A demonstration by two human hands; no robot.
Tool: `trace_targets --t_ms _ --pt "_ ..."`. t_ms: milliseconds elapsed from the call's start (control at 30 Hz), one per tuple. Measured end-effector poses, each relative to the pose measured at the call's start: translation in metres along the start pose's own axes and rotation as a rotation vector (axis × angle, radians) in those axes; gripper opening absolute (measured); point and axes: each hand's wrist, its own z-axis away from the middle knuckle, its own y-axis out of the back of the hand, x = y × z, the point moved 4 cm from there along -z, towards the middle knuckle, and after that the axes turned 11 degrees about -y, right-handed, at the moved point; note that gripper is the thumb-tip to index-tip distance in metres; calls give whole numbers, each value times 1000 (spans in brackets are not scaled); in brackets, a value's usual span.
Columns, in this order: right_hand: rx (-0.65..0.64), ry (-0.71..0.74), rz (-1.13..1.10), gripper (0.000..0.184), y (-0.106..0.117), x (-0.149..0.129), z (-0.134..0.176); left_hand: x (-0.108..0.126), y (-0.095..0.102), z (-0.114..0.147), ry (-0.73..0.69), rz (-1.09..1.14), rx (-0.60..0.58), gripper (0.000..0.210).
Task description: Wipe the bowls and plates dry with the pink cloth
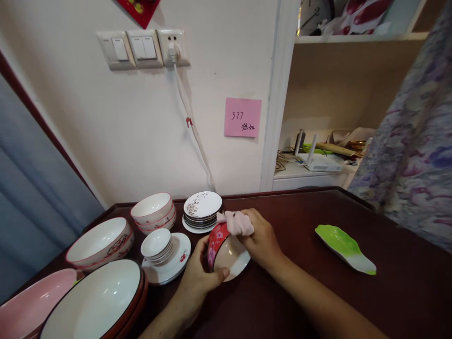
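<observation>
My left hand (201, 275) grips the lower rim of a bowl (231, 256), its thumb lying over the white inside. The bowl is tilted on its side above the table, and its red outer wall carries pink flowers. A pale pink cloth (240, 223) is bunched in my right hand (261, 238) and pressed against the bowl's upper edge. Behind the bowl stands a stack of small plates (204, 205) with dark rims. Left of my left hand, several small white bowls (156, 244) are nested on white plates (181, 252).
Larger bowls (153, 209) and a wide dark-rimmed bowl (95, 301) crowd the table's left side, beside a pink dish (38, 299). A green leaf-shaped dish (339, 242) lies at the right. A white cord (194, 129) runs down the wall behind the table (282, 214).
</observation>
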Motion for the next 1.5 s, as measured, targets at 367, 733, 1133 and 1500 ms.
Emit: trace_targets --t_ms 367,733,1133,1500 --pt "-568 -668 -443 23 -40 29 18 6 10 1 -59 197 267 67" --pt "-442 -359 -267 23 -5 -12 5 -4 0 5 49 331 114 49" --pt "-667 235 496 25 -41 -31 36 -20 5 14 64 231 1 61" --pt "-454 123 545 32 -48 -29 39 -24 -2 21 142 301 -54 55"
